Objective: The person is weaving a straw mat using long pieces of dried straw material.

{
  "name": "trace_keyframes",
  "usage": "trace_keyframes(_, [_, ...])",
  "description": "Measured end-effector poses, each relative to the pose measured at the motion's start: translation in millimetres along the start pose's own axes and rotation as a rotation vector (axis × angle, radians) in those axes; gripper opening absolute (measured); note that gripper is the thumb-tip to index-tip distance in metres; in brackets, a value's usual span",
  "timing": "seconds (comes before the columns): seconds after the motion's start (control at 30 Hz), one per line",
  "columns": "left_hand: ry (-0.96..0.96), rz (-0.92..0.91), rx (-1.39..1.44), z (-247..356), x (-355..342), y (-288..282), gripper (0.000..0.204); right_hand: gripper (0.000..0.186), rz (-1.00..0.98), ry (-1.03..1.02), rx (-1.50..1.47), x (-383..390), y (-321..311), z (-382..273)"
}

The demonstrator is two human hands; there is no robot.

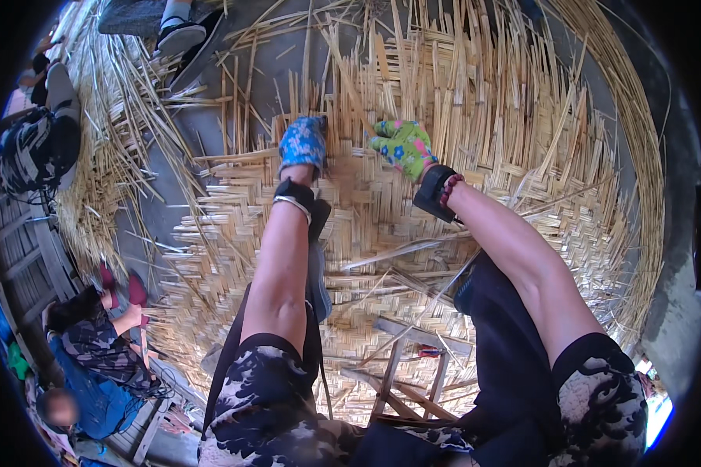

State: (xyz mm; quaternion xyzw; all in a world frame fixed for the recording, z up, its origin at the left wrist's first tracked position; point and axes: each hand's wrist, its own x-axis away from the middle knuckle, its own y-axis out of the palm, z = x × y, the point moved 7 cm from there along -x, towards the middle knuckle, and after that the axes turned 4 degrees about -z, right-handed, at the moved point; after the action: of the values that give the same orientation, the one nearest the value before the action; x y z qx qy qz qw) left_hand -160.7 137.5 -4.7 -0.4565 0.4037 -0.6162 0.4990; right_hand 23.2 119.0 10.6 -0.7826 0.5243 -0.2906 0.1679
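A large mat (358, 226) woven from split reeds lies in front of me, its loose reed ends fanning out on the far side. My left hand (302, 144), in a blue flowered glove, is down on the weave where the loose reeds begin. Its fingers are curled under, and what they grip is hidden. To its right, my right hand (405, 149) wears a green flowered glove. Its fingers are bent toward a reed strip (356, 101) that slants up and away, and they appear closed on the strip's near end.
Loose reeds (117, 132) lie in a heap at the left, and more curve along the right (627, 70). A person in blue (105, 389) sits at the lower left; another person's shoes (183, 37) are at the top left. A low wooden stool (401, 373) stands between my legs.
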Motion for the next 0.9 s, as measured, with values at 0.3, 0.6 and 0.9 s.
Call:
trace_keyframes(0.3, [-0.235,-0.364,1.029,16,3,5,0.037,0.034,-0.008,0.075,-0.191,10,-1,5])
trace_keyframes(0.6, [-0.226,-0.441,1.257,27,12,19,0.047,0.03,0.085,0.074,0.066,-6,13,15])
trace_keyframes(0.9, [-0.053,0.335,1.039,-14,52,-13,0.025,0.022,-0.428,-0.062,0.415,-52,42,-1])
